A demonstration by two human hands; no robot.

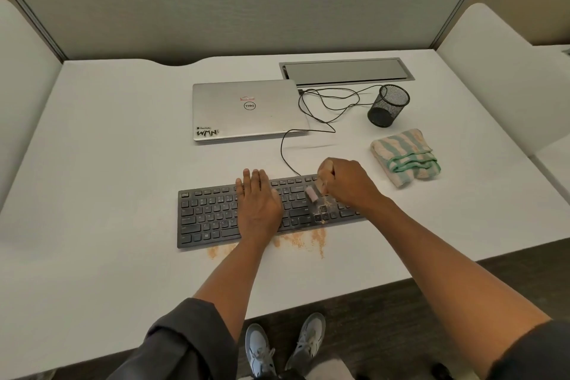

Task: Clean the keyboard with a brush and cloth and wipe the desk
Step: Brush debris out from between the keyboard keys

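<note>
Brushing step: left hand [258, 203] flat on keyboard [216, 216] at table [108, 163] front, right hand [345, 185] fisted round brush [311, 193] over crumbed right-side keys. Next, likely: sweep crumbs [317, 239] off, then fetch cloth [405, 156] (folded, right of keyboard).

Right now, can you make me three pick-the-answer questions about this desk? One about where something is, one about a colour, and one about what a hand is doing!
1. Where does the folded cloth lie?
A. on the laptop
B. on the desk, right of the keyboard
C. inside the mesh cup

2. What colour are the crumbs on the desk?
A. blue
B. black
C. orange-tan

3. What is the left hand doing?
A. lying flat on the keyboard
B. holding the cloth
C. lifting the laptop

Answers: 1 B, the cloth sits beside the keyboard, below the mesh cup. 2 C, they look sandy orange. 3 A, its fingers are straight on the keys while the right hand grips the brush.
</note>
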